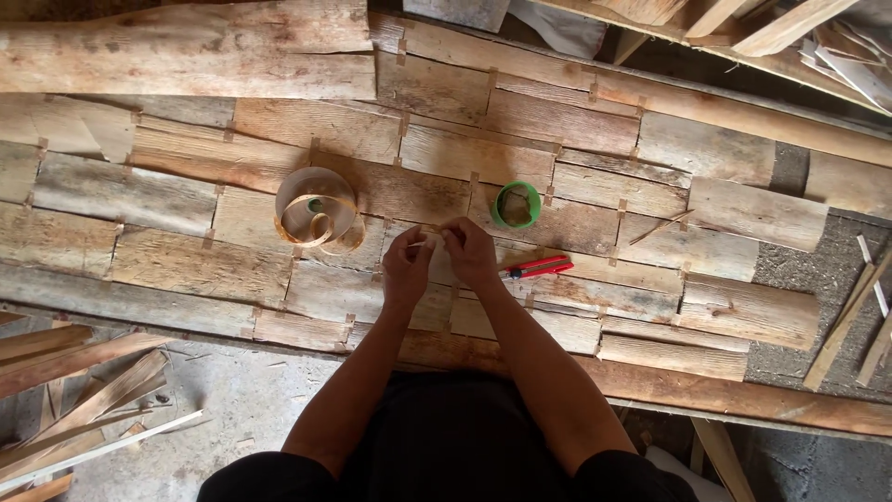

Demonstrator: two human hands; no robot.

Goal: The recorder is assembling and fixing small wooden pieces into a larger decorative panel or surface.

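Right at the centre of the view, a small pale strip (433, 249), thin like veneer or tape, is pinched between both hands just above the patchwork of weathered boards (186, 200). Its exact make is too small to tell. The left hand (407, 263) and right hand (467, 249) are drawn close together, fingertips nearly meeting, each closed on an end of the strip with fingers curled tight rather than spread.

As a judgement, the risk lies in the strip itself: it looks thin and brittle, so an uneven pull or twist between the two hands could tear or crease it, and a loosened pinch could let it drop into the gaps between boards.

At 3 o'clock from the hands, just beside the right wrist, lies a red-handled cutter (536, 268); a careless sweep of the forearm could knock it. At 1 o'clock sits a green roll (516, 205) resting flat on the boards. At 9 to 10 o'clock stands a curled coil of pale wood veneer (318, 212), loosely sprung open. Loose wooden slats (84, 390) lie on the floor at 8 o'clock, and more offcuts (859, 321) at 3 o'clock near the edge.
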